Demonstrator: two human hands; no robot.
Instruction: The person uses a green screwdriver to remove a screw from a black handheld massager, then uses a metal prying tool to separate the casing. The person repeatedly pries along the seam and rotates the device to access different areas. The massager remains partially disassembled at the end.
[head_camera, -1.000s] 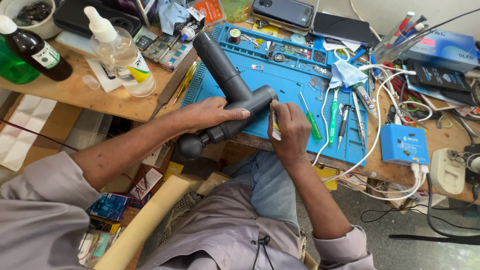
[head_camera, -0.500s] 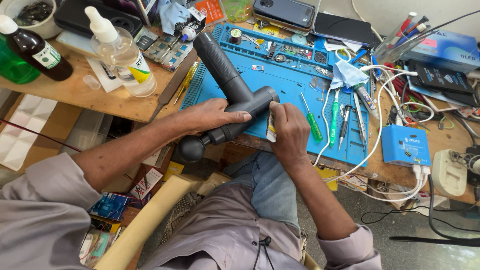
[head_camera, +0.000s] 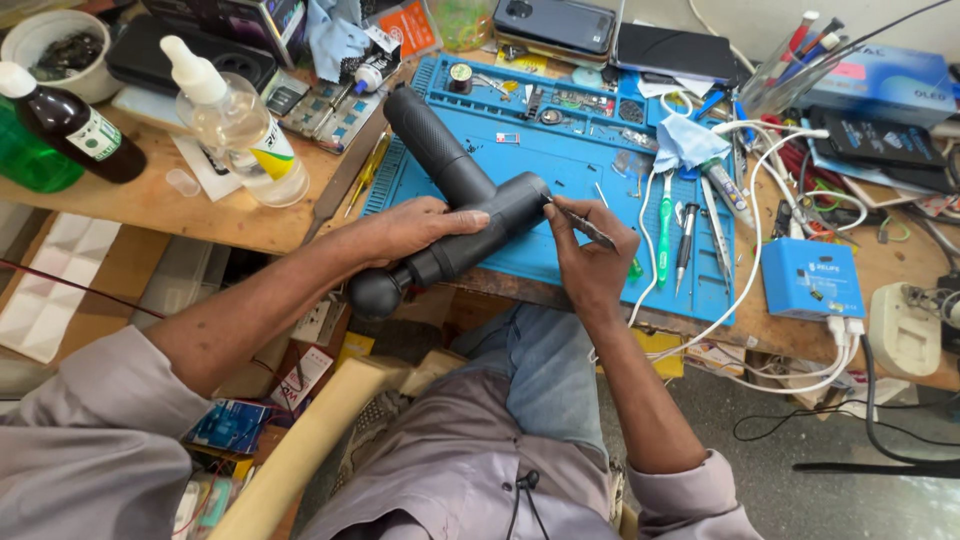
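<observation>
A black T-shaped massage gun (head_camera: 455, 200) lies across the front edge of a blue work mat (head_camera: 560, 150), its round head hanging over my lap. My left hand (head_camera: 410, 228) grips its barrel near the handle joint. My right hand (head_camera: 590, 255) holds a thin metal tool (head_camera: 580, 222), its tip touching the rear end of the gun's barrel.
A green-handled tool (head_camera: 665, 225), a dark screwdriver (head_camera: 686, 240) and small parts lie on the mat. A clear dropper bottle (head_camera: 240, 135) and a brown bottle (head_camera: 65, 120) stand on the wooden bench at left. A blue box (head_camera: 812, 278), white cables, a white adapter (head_camera: 905, 330) and phones crowd the right.
My right hand has shifted slightly and now shows the thin metal tool angled against the end of the barrel. The left hand keeps its grip on the gun.
</observation>
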